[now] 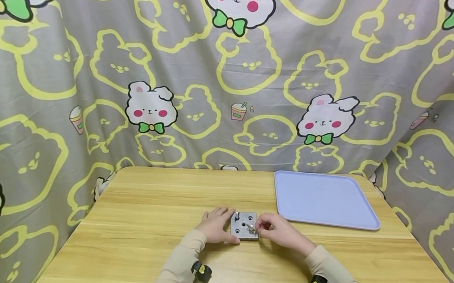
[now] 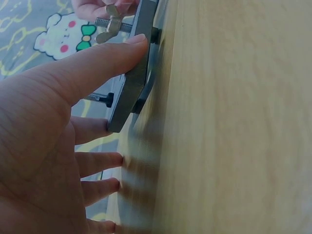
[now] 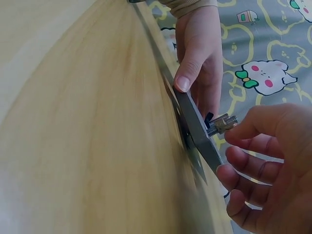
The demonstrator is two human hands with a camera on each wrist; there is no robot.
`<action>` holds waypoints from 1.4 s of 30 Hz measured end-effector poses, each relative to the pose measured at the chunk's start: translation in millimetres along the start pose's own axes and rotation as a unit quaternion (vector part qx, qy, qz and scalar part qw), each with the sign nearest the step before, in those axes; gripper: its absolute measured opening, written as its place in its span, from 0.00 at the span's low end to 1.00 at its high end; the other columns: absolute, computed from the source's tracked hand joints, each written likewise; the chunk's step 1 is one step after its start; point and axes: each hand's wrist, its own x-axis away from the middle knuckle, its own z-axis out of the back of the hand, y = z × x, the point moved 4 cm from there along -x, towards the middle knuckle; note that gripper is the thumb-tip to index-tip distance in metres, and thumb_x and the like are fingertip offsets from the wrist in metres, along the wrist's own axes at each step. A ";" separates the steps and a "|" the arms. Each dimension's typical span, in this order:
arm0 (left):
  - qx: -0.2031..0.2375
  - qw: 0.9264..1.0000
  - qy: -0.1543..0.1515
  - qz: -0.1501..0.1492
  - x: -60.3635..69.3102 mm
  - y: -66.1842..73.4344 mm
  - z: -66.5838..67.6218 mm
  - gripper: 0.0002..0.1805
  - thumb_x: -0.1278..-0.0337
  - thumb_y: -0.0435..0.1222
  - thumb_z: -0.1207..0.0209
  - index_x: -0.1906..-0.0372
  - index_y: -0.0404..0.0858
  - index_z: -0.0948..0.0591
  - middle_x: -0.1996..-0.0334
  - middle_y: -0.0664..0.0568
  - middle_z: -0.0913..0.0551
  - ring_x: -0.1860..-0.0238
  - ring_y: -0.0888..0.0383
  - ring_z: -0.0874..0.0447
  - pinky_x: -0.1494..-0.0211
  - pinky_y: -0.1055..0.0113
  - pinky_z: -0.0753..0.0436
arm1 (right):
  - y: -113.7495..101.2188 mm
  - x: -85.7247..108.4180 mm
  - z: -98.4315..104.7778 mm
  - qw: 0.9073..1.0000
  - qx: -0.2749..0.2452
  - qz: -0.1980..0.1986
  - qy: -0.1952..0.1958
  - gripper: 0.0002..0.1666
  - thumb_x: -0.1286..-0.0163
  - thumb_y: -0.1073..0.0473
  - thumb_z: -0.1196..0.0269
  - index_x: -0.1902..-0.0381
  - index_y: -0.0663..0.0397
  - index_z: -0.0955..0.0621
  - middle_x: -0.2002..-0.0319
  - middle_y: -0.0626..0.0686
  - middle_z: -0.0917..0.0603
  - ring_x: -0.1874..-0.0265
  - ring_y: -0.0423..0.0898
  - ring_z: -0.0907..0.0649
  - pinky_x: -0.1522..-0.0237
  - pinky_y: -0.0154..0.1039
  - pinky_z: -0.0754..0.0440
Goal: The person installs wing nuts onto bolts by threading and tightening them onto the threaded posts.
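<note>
A square grey metal plate (image 1: 244, 217) with several holes lies near the middle of the wooden table, raised a little on short feet below it. My left hand (image 1: 216, 226) grips its left side, thumb at the near edge and index finger at the far corner. A threaded bolt with a wing nut (image 2: 113, 24) stands up from the plate's right part. At that nut is my right hand (image 3: 273, 151), pinching it with thumb and index finger, partly hidden; the other fingers curl by the plate's edge. Another bolt (image 2: 100, 99) rises near the far left corner.
A pale blue-violet tray (image 1: 323, 200) lies on the table (image 1: 138, 241) at the back right. Patterned grey curtains (image 1: 201, 135) hang round the table's back and sides. Both wrists carry small black cameras on straps.
</note>
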 end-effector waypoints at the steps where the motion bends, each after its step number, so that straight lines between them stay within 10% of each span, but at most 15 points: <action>1: -0.001 1.000 0.000 0.000 0.0 -0.3 -0.2 0.56 0.62 0.61 0.30 0.27 0.42 0.37 0.28 0.40 0.36 0.25 0.39 0.44 0.28 0.30 0.48 | 0.1 -0.8 -0.3 1.000 -0.002 0.000 0.001 0.01 0.38 0.63 0.37 0.67 0.54 0.19 0.72 0.46 0.19 0.72 0.33 0.25 0.66 0.29 0.22; 9: -0.001 1.000 -0.002 0.000 0.8 0.0 0.1 0.55 0.62 0.61 0.30 0.27 0.42 0.37 0.28 0.40 0.36 0.25 0.39 0.43 0.28 0.30 0.47 | -1.2 -7.6 -2.4 1.000 -0.006 -0.013 0.011 0.15 0.39 0.60 0.31 0.56 0.53 0.22 0.75 0.44 0.23 0.75 0.33 0.26 0.72 0.28 0.25; 42: -0.001 1.000 -0.003 0.000 1.5 0.9 1.7 0.55 0.60 0.60 0.31 0.26 0.42 0.38 0.27 0.40 0.37 0.25 0.39 0.44 0.27 0.31 0.48 | -1.8 -7.1 -3.0 1.000 -0.001 -0.016 0.003 0.06 0.40 0.61 0.33 0.67 0.50 0.21 0.74 0.43 0.22 0.74 0.33 0.26 0.69 0.28 0.24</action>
